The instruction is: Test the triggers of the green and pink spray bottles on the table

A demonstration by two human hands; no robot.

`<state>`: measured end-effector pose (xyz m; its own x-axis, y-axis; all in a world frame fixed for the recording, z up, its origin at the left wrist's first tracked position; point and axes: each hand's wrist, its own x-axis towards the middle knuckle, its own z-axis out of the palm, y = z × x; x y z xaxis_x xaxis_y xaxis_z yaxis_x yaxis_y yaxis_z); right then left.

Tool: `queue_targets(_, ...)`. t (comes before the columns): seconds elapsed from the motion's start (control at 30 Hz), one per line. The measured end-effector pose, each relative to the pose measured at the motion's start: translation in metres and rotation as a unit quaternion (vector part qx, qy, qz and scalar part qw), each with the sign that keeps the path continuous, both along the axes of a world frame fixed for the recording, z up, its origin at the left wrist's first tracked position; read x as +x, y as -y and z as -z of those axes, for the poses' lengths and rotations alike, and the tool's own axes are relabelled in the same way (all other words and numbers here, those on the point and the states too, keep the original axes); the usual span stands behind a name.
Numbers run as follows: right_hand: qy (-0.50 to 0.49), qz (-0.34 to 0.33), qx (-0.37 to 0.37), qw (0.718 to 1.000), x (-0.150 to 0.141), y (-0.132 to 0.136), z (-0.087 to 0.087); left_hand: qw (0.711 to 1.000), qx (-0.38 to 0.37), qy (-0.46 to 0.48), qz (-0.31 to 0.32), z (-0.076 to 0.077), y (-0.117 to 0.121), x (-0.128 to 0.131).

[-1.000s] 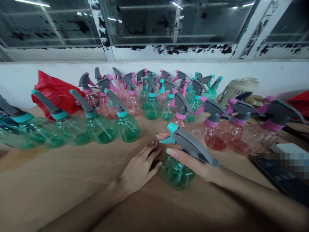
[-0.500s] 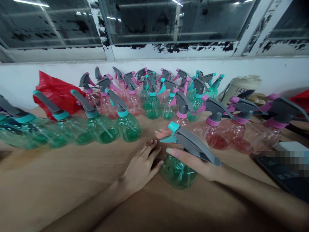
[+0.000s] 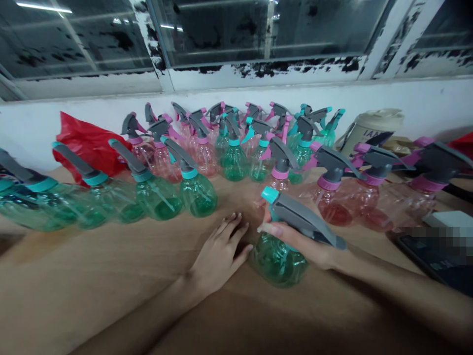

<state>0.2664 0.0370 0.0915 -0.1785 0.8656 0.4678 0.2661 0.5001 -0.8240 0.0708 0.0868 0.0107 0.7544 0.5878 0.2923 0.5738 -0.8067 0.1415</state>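
A green spray bottle (image 3: 280, 260) with a grey and turquoise trigger head stands on the table in front of me, a little green liquid inside. My right hand (image 3: 301, 242) is closed round its neck just under the head, the thumb on the near side and the other fingers mostly hidden behind. The turquoise trigger is largely covered by that hand. Left of the bottle, my left hand (image 3: 219, 254) lies flat on the wooden table (image 3: 121, 276) with its fingers apart, the thumb tip close to the bottle's side.
Several green spray bottles (image 3: 198, 195) line the left, and several pink ones (image 3: 334, 203) the right. More bottles of both colours crowd the back by the wall. A red plastic bag (image 3: 86, 148), a pale cup-shaped container (image 3: 371, 133) and a dark phone (image 3: 424, 256) lie around them.
My right fingers have drawn in round the neck and trigger, where they were stretched out before. The bottle appears slightly farther right. My left hand rests in the same place.
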Motion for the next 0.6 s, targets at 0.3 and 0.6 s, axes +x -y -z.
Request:
queue_targets(0.3,-0.030,0.011,-0.026,0.999,0.0013,-0.0042,0.0038,1.000,-0.001,-0.025,0.007,-0.0067,0.0002,0.0009)
queue_targets(0.6,-0.027,-0.009,-0.042,0.999,0.0017,-0.0005,0.0033,1.000,0.005,-0.009,0.009,-0.0034,-0.0002,0.0002)
